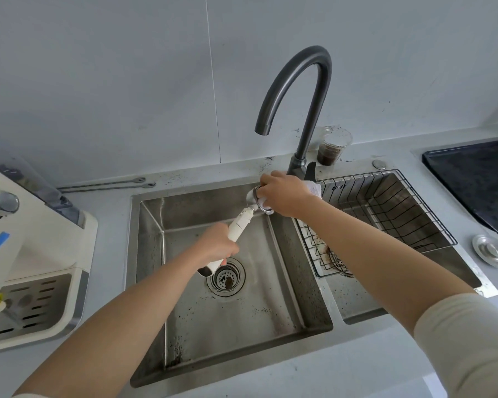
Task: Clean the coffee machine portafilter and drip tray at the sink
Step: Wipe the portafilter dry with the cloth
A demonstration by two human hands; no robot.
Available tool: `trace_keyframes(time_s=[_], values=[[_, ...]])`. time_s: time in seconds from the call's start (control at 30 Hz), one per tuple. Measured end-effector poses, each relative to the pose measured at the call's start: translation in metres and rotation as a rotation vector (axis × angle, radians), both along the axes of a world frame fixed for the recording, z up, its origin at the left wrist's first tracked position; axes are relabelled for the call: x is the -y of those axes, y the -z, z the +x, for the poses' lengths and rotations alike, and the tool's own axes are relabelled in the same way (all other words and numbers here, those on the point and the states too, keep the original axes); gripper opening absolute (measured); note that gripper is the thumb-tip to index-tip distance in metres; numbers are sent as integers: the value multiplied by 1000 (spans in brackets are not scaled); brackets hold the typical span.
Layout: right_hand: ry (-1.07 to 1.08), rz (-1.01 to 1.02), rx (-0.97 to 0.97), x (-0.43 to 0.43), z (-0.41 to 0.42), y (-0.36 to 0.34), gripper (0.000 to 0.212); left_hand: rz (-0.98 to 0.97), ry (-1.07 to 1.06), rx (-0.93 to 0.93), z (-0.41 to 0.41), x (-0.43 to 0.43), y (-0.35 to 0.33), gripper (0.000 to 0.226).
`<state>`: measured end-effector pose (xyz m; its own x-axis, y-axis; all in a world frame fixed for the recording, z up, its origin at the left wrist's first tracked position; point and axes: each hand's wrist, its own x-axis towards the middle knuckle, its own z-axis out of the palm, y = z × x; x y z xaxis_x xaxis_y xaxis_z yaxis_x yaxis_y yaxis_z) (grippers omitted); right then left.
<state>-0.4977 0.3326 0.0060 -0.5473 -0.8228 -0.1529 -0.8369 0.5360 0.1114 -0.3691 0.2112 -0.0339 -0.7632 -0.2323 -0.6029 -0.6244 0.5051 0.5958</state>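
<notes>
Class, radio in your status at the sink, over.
Left hand grips white-handled steel portafilter over steel sink basin. Right hand holds white cloth on its head. Nothing in the way.

Pale grey wall (98, 67) with one vertical seam (214, 96) behind; light grey table (112, 202), speckled dark along its back edge.

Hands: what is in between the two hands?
The white handle of the portafilter stretches from the left hand up to the right hand. The head view shows it.
</notes>
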Motion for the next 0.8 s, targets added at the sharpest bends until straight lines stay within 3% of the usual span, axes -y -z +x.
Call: trace_keyframes(time_s=[0.17, 0.27, 0.37, 0.53, 0.8], values=[[119, -156, 37, 0, -3, 0, 27, -24, 7, -25, -3, -9, -2, 40], [293, -283, 76, -1, -4, 0, 28, -61, 0, -41, -4, -12, -3, 37], [482, -266, 108, -2, -2, 3, 34, -149, -13, -70, -2, -14, -2, 35], [764, -307, 364, 3, -6, -1, 32, -245, -51, -148, 2, -15, 5, 35], [854, -369, 579, 8, -8, -9, 22, -356, -15, -165, 1, -12, 7, 17]])
